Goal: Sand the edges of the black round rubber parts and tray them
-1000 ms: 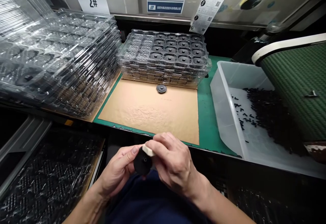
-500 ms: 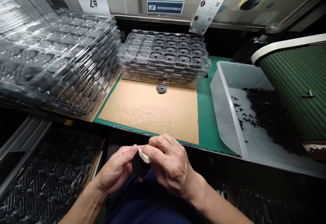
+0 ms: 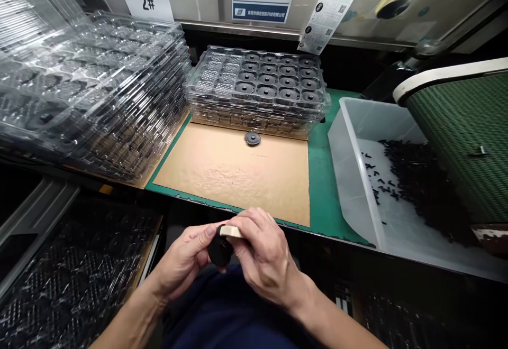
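Note:
A round black disc (image 3: pixel 219 251) is pinched between the thumb and fingers of my left hand (image 3: pixel 184 259), just off the table's front edge. My right hand (image 3: pixel 265 259) grips a small cream-coloured block (image 3: pixel 231 231), whose end touches the upper rim of the disc. Another dark disc (image 3: pixel 252 138) with a raised centre lies on the cardboard sheet (image 3: pixel 238 174). Behind it a stack of clear trays (image 3: pixel 257 111) holds several black discs in its right columns; the left columns of the top tray show no discs.
Tall stacked clear trays (image 3: pixel 130 90) stand at the left. At the right, a translucent bin (image 3: pixel 351 164) contains many small black pieces (image 3: pixel 420 180), beside a green conveyor belt (image 3: pixel 464 111). More trays (image 3: pixel 79 269) sit low at the left.
The cream block has turned from slanting to nearly level across the disc's top. The disc has tilted, and my right fingers have shifted slightly.

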`<state>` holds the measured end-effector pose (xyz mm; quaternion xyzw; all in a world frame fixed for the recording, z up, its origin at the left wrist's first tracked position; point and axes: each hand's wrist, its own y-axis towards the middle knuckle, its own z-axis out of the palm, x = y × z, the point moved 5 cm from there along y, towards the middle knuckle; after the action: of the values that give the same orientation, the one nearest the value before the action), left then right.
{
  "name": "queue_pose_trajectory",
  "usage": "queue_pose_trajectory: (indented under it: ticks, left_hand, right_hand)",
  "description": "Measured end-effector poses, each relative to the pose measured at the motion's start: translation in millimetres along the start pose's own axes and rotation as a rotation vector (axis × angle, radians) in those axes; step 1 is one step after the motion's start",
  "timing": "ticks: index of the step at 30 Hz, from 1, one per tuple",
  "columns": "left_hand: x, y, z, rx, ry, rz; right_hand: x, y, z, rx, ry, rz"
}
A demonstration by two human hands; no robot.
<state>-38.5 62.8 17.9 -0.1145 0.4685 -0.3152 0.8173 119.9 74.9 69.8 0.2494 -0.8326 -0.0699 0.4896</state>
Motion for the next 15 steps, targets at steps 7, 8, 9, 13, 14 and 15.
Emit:
queue_pose_trajectory:
  ticks: [7, 8, 9, 13, 14, 15]
  left_hand:
    - [8, 3, 5.5, -0.018, -0.258, -0.059]
    - [3, 4, 4.9, -0.069, -0.278, 0.021]
    - [-2, 4, 3.9, -0.127, -0.278, 0.113]
    - [-17, 2, 1.4, -0.276, -0.151, 0.361]
    - [-18, 1, 0.7, -0.287, -0.129, 0.38]
    - [-18, 0, -0.5, -0.291, -0.116, 0.38]
  right_hand:
    - [8, 8, -5, 0.064, -0.089, -0.189]
    - [3, 9, -7, -0.008, -0.074, -0.089]
    - [-4, 8, -7, -0.06, -0.025, 0.05]
    - [-23, -1, 16, 0.087, 0.362, 0.471]
    - [-23, -1, 18, 0.108, 0.383, 0.471]
    - [-22, 0, 16, 0.082, 0.347, 0.435]
